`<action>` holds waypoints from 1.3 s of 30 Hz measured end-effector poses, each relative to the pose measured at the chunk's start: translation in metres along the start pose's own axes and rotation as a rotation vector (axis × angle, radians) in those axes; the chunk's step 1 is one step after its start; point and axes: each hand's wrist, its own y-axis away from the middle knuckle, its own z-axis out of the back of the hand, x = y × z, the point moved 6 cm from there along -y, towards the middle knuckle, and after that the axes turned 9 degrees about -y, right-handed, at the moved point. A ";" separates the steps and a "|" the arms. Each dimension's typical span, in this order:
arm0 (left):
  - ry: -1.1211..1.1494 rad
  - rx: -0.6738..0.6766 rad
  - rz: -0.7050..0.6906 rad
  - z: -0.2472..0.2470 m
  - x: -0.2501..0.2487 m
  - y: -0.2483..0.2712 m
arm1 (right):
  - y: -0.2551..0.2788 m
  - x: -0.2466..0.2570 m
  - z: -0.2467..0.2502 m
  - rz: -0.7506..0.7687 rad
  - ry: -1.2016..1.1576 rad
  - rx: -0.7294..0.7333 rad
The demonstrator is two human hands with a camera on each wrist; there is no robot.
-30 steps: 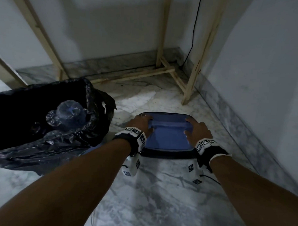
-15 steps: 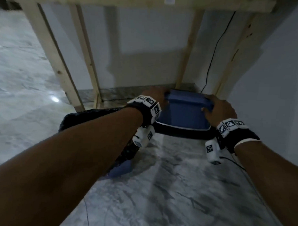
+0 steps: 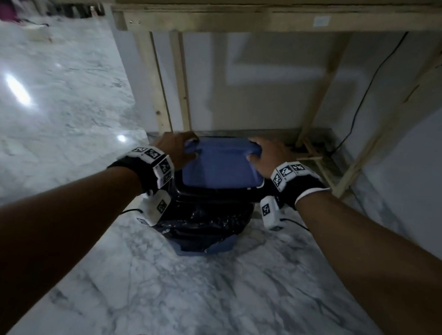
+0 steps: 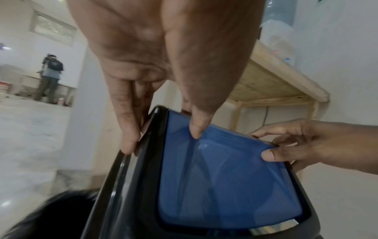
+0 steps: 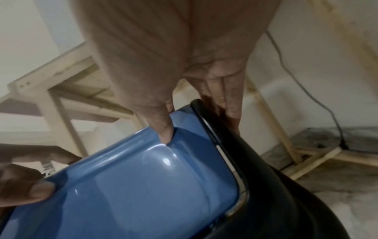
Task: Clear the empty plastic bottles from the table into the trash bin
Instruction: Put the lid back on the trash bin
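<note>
Blue lid (image 3: 221, 167) gripped at both far corners, left hand (image 3: 176, 150) and right hand (image 3: 268, 156) with thumbs on top, fingers round the black rim. Trash bin (image 3: 207, 232) sits on the marble floor (image 3: 210, 292) beneath the wooden bench (image 3: 270, 16); lid held over it.

The trash bin (image 3: 208, 217) sits in the middle of the frame, on the floor (image 3: 210, 292); my left hand (image 3: 176, 148) is on its lid's (image 3: 220, 167) left side, my right hand (image 3: 268, 156) on the right; the table (image 3: 245, 20) stands behind, along the top.

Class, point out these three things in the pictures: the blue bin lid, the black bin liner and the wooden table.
blue bin lid (image 3: 220, 167), head view, flat top.
black bin liner (image 3: 208, 222), head view, crumpled front.
wooden table (image 3: 245, 20), head view, front rail.
</note>
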 end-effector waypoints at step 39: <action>0.129 0.253 0.193 -0.021 0.067 0.055 | 0.000 0.035 -0.061 0.133 -0.001 0.257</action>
